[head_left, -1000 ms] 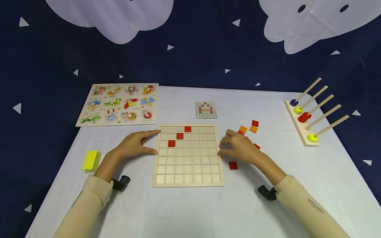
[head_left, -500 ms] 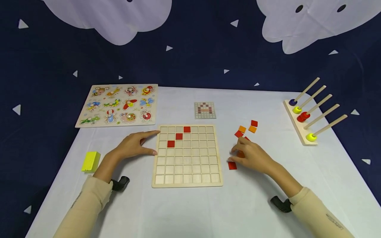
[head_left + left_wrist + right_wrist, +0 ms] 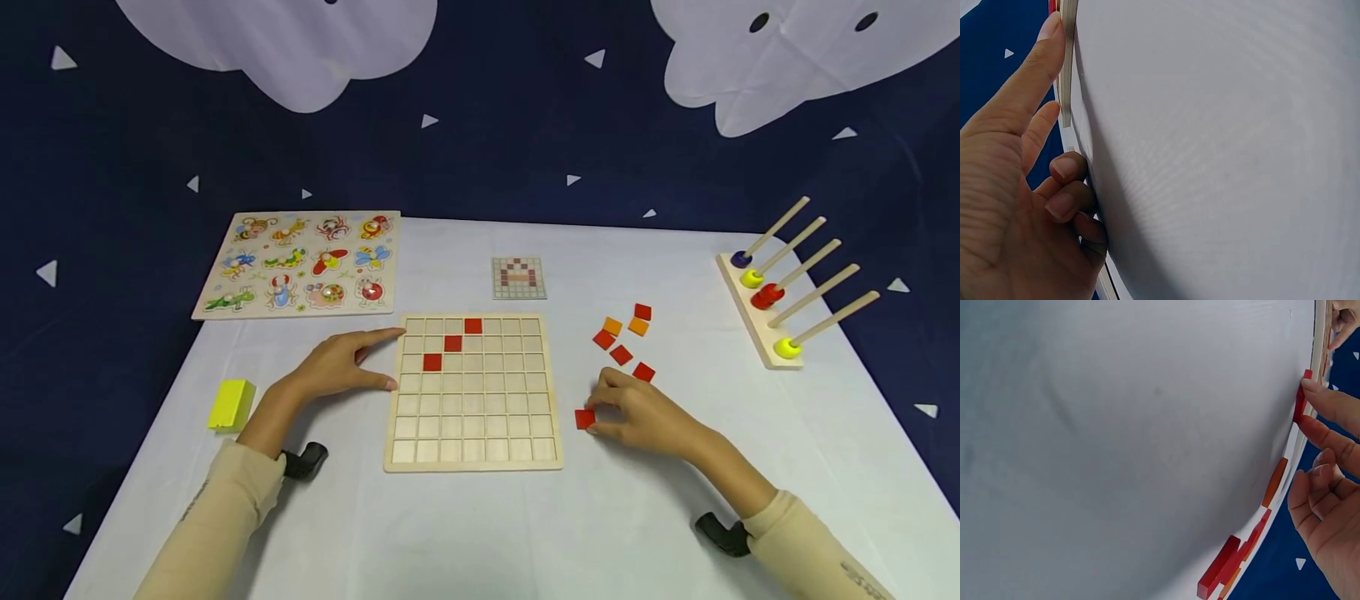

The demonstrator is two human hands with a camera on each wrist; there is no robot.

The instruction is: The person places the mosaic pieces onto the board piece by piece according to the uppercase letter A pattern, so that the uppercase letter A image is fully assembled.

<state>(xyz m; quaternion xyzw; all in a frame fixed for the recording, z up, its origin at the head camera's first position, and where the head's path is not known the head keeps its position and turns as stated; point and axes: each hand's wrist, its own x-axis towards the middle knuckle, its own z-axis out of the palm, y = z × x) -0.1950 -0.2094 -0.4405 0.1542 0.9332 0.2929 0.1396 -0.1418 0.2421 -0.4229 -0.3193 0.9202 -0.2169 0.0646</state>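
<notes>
A wooden grid board lies flat, with red square tiles in three of its cells on a diagonal near the top. My left hand rests at the board's left edge, thumb and index finger extended against it. In the left wrist view, the left hand has its other fingers curled. Right of the board, my right hand pinches a loose red tile lying on the table. The right wrist view shows thumb and index fingertips at opposite ends of that red tile.
Several loose red and orange tiles lie beyond my right hand. Behind the board is a small pattern card. An insect puzzle stands back left, a yellow block at left, and a peg stand with coloured beads at right.
My right hand has moved from the board's right edge rightward and nearer me, down to the loose red tile. The left hand has stayed at the board's edge.
</notes>
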